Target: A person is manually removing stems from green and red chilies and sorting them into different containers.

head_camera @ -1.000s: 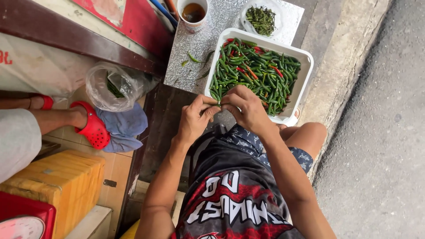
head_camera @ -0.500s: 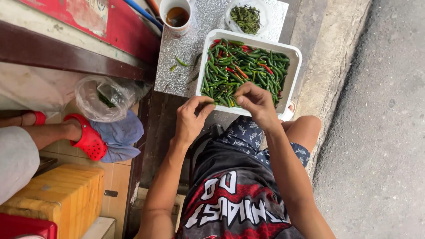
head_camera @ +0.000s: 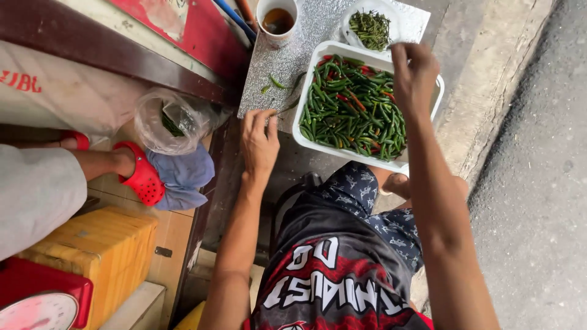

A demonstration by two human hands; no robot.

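the white tray (head_camera: 304, 104) at 12 o'clock remains heaped with unsorted chillies (head_camera: 354, 107), few stems fill the bowl (head_camera: 369, 27) at 1, right hand (head_camera: 414, 73) pinches shut above them, left hand (head_camera: 259, 142) loosely curled at the tray's 9 beside loose chillies (head_camera: 276, 82).

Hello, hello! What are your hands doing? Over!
Left hand at table edge, open. Right hand raised over white tray of chili peppers; grip unclear. Nothing blocking.

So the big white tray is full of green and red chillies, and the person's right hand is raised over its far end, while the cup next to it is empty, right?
Not quite: the head view shows the cup holds a brown liquid. The rest stands: the white tray is full of green and red chillies, with the right hand raised over its far end.
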